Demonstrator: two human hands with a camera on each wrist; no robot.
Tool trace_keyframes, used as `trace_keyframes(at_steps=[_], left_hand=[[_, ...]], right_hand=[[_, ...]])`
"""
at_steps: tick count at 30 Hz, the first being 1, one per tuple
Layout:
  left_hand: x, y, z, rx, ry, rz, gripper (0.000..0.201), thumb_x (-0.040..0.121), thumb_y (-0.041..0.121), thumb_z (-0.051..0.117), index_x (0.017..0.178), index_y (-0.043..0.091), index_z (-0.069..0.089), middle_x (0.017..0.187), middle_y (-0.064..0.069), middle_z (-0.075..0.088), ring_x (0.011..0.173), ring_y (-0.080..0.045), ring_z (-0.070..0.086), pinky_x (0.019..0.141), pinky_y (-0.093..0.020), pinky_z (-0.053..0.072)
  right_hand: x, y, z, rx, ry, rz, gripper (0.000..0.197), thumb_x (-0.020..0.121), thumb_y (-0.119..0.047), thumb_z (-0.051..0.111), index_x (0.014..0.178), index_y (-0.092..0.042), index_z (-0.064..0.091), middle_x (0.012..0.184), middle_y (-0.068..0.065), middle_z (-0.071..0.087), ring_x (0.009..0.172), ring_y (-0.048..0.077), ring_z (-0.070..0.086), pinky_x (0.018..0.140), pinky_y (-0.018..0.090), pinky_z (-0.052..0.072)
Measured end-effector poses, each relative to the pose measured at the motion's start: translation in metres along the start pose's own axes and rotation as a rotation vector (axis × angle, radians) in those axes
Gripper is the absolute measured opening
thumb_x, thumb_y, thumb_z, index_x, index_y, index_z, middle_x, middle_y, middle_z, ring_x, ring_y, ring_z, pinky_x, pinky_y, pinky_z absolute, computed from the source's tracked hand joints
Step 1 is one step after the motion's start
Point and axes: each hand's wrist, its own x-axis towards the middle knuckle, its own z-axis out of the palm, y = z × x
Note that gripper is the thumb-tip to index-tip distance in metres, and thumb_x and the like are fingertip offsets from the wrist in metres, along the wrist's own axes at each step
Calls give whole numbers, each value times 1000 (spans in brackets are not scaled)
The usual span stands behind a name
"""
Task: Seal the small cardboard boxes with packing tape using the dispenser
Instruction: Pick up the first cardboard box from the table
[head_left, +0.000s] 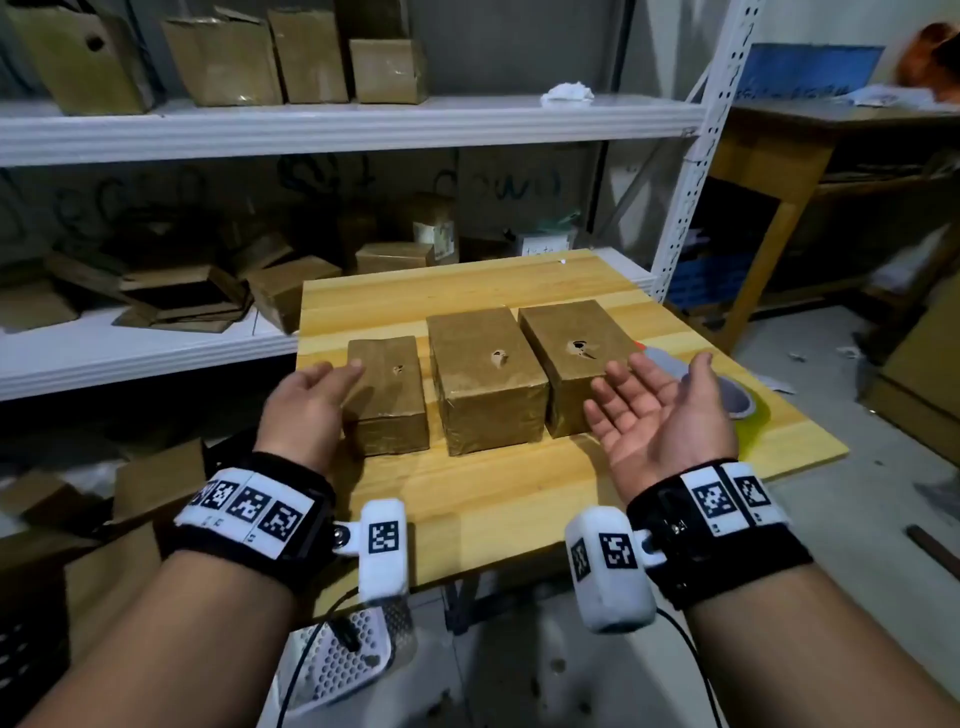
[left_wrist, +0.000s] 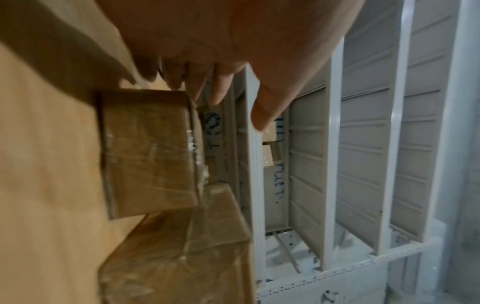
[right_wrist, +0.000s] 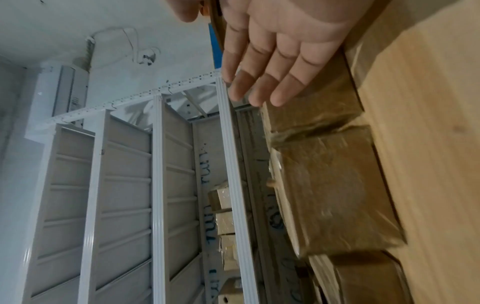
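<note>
Three cardboard boxes stood in a row on the wooden counter (head_left: 519, 499): a small box (head_left: 387, 395) at the left, a middle box (head_left: 488, 379) just beside it and a right box (head_left: 569, 364) close against that one, each with a small torn hole in its top and a glossy, wrinkled skin that looked like tape already laid over the card. The left hand (head_left: 306, 410) hovered with relaxed, straight fingers at the small box's left side, holding nothing; whether the fingertips touched the card could not be told. The right hand (head_left: 660, 415) was spread palm-up beside the right box, likewise empty. Behind it lay a grey and red object (head_left: 727, 395) with a yellow-green part, likely the tape dispenser, mostly hidden. The likely trouble from here was a one-handed pull: with no hand bracing a light box, tape drawn across it could drag or tip it, and the close packing left little room for the dispenser between boxes. Fresh tape over wrinkled layers might also lift. Blue scrawl ran along the shelving (head_left: 363, 130) behind but could not be read; the wristbands (head_left: 249, 512) carried square black-and-white coded tags, no words.
</note>
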Motion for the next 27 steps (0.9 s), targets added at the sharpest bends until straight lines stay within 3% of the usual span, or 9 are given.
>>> trace_keyframes(at_steps=[1,3,7,10,13,16,19,23,27], left_hand=[[5,-7,-1,-1,-3,-62,119,45,64,98,146,17,56,131,-11,72,113,-30,73,98,-53,57],[2,-9,1,142,-31,-56,126,45,64,96,152,18,48,132,-7,71,110,-28,74,101,-53,57],[-13,-3,7,371,-58,44,44,94,36,77,131,16,66,113,-6,77,97,-25,75,90,-42,60],[-21,-2,4,362,-43,46,32,97,31,74,126,18,68,108,-4,77,96,-25,74,90,-43,60],[-34,-1,-2,339,-50,61,25,97,27,74,120,23,64,108,-4,76,94,-24,74,78,-36,59],[-48,-2,-7,318,-49,101,34,97,21,74,129,20,63,112,-4,75,94,-20,74,76,-32,58],[-63,-3,-13,397,-38,201,48,95,19,75,140,20,58,117,3,70,95,-8,67,81,-23,50],[-78,-10,-22,464,-30,302,73,91,17,80,155,20,46,136,6,61,118,-11,58,102,-31,49],[-90,-15,-33,498,-16,381,82,87,18,84,158,18,43,153,0,55,138,-16,52,116,-43,46]], right_hand=[[-2,2,2,4,-22,24,68,104,-68,39,122,-11,70,106,11,79,103,30,73,89,43,58],[-6,8,4,-21,-57,41,67,104,-68,40,121,-10,70,106,13,80,103,31,74,88,43,59],[-22,28,9,-64,-163,74,71,102,-68,41,124,-7,70,114,19,80,103,33,76,96,48,58],[-33,38,14,-80,-210,117,71,104,-66,40,124,-5,71,116,21,79,107,35,76,102,51,56],[-41,44,17,-112,-246,145,71,104,-66,39,126,-5,70,117,20,79,114,36,75,105,52,56],[-51,50,21,-142,-291,188,72,104,-67,39,127,-5,69,118,19,79,115,35,75,106,53,55],[-60,59,23,-194,-346,231,74,104,-67,38,129,-4,68,121,19,78,118,35,73,110,53,53],[-70,69,23,-247,-402,272,76,102,-68,39,134,-5,67,135,19,71,129,34,66,117,54,46],[-76,73,24,-234,-425,281,79,100,-71,39,136,-6,66,143,17,67,137,32,60,120,53,42]])
